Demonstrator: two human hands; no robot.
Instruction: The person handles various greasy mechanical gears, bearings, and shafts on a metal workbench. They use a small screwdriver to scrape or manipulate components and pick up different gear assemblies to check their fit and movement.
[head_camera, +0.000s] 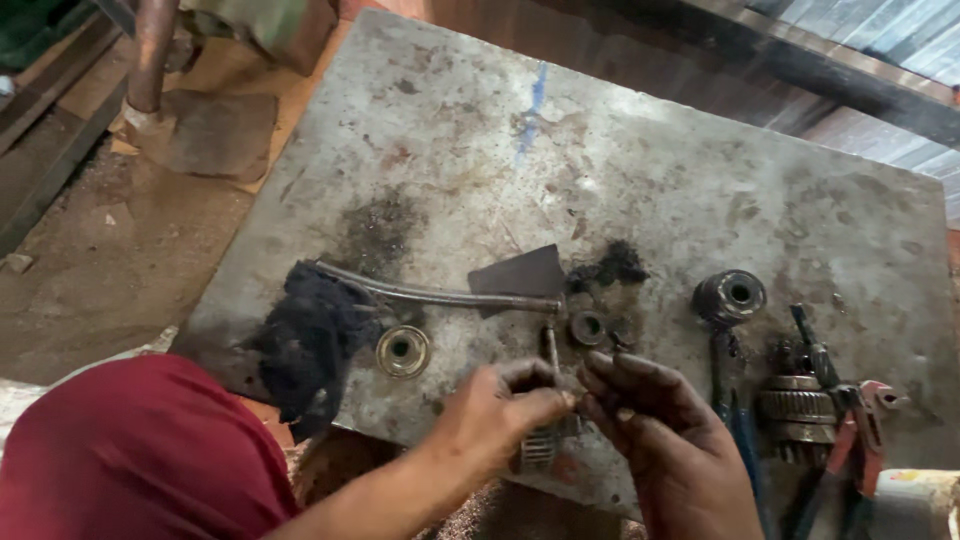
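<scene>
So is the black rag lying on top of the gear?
No, the black rag hangs at the slab's left edge, while the gear sits far over on the right by the pliers.

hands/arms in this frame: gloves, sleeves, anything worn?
No gloves: left hand and right hand are bare and smeared with dark grease, blackest at the fingertips. The left forearm is uncovered, with no sleeve, watch or ring showing. A dark red garment sits at lower left.

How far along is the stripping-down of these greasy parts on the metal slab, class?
Done: a bearing ring, a collar and a round hub lie apart on the slab. In hand: left hand and right hand pinch a small part. Left: the gear by the pliers lies untouched.
</scene>
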